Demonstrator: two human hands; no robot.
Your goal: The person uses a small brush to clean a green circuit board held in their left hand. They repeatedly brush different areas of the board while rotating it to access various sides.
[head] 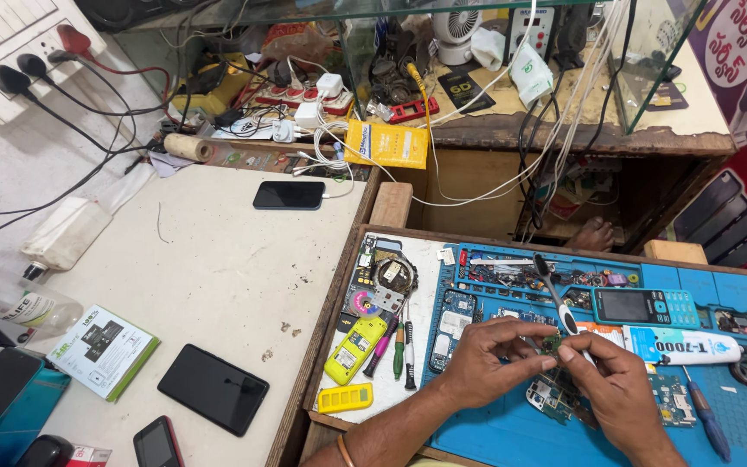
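My left hand [486,359] pinches a small green circuit board [552,342] over the blue work mat [494,432]. My right hand [616,385] grips a brush with a black-and-white handle [555,294], its lower end at the board. Both hands meet above a bare phone board [546,398] lying on the mat. A teal keypad phone [646,305] and a white glue tube [693,346] lie just beyond my right hand.
A tray at left holds a yellow phone body [354,350], small screwdrivers [398,346] and loose parts. On the white table lie a black phone on a cable [289,195], another black phone [213,388] and a green box [103,350]. Cables and chargers crowd the back shelf.
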